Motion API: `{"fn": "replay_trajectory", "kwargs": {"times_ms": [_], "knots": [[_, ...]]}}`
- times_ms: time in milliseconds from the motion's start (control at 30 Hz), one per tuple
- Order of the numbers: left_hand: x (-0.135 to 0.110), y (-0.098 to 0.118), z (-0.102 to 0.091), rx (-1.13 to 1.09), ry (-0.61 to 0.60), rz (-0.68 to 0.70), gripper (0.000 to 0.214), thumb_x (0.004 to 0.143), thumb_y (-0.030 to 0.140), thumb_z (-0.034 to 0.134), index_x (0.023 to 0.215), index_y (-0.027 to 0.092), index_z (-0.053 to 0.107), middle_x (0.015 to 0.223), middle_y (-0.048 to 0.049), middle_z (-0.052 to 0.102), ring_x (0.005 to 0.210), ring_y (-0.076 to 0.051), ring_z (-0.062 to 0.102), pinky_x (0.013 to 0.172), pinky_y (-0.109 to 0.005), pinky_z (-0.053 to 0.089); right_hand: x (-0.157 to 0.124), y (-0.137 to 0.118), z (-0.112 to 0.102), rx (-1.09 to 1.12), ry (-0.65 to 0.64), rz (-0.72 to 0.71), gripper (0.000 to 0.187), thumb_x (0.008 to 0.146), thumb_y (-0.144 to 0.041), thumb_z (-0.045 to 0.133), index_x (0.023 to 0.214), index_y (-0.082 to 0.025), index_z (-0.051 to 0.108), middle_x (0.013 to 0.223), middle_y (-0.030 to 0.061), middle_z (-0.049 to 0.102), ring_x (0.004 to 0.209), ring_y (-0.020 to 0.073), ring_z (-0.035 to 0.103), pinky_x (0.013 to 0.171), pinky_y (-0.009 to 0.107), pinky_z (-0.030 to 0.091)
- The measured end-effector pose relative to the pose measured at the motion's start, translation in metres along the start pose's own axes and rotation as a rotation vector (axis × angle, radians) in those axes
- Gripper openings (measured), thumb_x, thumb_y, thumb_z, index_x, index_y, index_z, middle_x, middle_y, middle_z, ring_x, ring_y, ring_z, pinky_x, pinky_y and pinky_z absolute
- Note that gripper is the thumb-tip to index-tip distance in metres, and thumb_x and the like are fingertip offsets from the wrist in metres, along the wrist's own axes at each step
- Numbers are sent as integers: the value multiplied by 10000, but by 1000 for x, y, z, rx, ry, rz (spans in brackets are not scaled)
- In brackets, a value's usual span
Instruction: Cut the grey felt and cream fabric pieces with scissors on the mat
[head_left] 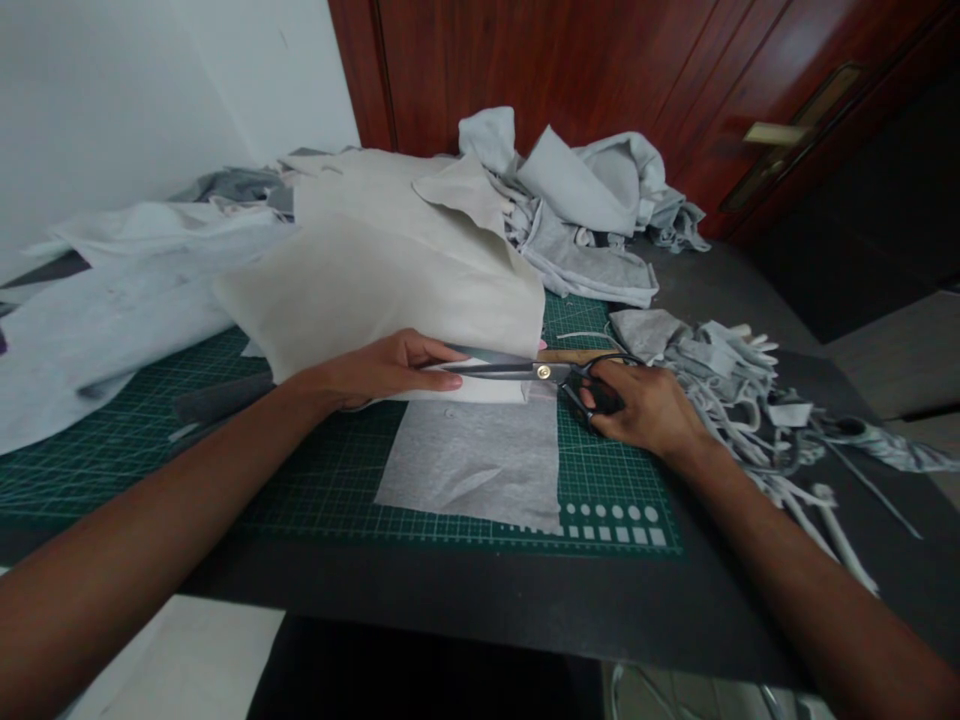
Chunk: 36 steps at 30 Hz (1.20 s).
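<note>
Right hand (645,408), fingers (626,425) curled firmly through black looped handles, steel tailor's shears (510,371) along the edge of soft cream fabric (375,285), left hand (382,370) open and flat beside blades, over green gridded cutting mat (315,490)

Two hands were in view, a left grip (382,370) and a right grip (645,405). The worktop (487,600) carried one cutting mat (322,480), one pair of scissors (540,372), one square of grey cloth (465,470), one large beige cloth (375,280), one heap of crumpled grey cloth (577,190) and one heap of cut strips (742,400). Behind stood one door (525,70) with one handle (772,133).
</note>
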<state>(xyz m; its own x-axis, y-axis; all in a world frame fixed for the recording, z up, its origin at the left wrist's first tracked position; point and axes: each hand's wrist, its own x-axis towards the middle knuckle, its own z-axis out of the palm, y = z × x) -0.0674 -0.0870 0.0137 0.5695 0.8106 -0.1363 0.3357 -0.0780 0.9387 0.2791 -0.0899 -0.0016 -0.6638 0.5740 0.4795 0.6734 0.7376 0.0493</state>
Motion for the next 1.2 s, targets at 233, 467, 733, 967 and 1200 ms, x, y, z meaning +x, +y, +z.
{"fn": "replay_trajectory", "kwargs": {"times_ms": [233, 467, 733, 967, 1200], "knots": [[2, -2, 1, 17, -12, -6, 366, 808, 332, 747, 1163, 243, 760, 895, -36, 789, 677, -122, 628, 623, -210, 463, 1, -5, -1, -19, -8, -11, 57, 851, -212, 543, 805, -200, 576, 677, 16, 648, 567, 141, 561, 551, 280, 396], [3, -5, 2, 46, -4, 10, 338, 799, 319, 758, 1125, 230, 778, 826, -34, 785, 650, -125, 625, 605, -212, 469, -2, -7, 3, -42, -9, -3, 45, 843, -221, 554, 809, -203, 577, 681, 13, 651, 566, 144, 573, 547, 278, 389], [4, -4, 9, -43, 41, -8, 322, 716, 275, 812, 1038, 264, 801, 945, -21, 802, 883, -181, 705, 788, -278, 559, 1, -19, -1, -34, -41, 6, 57, 853, -216, 541, 819, -194, 581, 682, 16, 657, 558, 146, 569, 543, 285, 369], [5, -7, 10, -74, 57, -7, 383, 697, 269, 830, 1077, 294, 789, 947, -8, 798, 989, -214, 710, 884, -353, 574, 3, -23, -10, -28, -120, 50, 56, 827, -212, 538, 842, -198, 590, 715, 37, 674, 597, 171, 597, 565, 303, 380], [5, -12, 11, -43, 75, -1, 315, 700, 325, 838, 1005, 257, 805, 996, -34, 795, 933, -202, 708, 850, -329, 579, 4, -20, -14, -7, -161, 62, 86, 818, -246, 541, 873, -201, 590, 724, 37, 673, 621, 179, 605, 567, 303, 380]]}}
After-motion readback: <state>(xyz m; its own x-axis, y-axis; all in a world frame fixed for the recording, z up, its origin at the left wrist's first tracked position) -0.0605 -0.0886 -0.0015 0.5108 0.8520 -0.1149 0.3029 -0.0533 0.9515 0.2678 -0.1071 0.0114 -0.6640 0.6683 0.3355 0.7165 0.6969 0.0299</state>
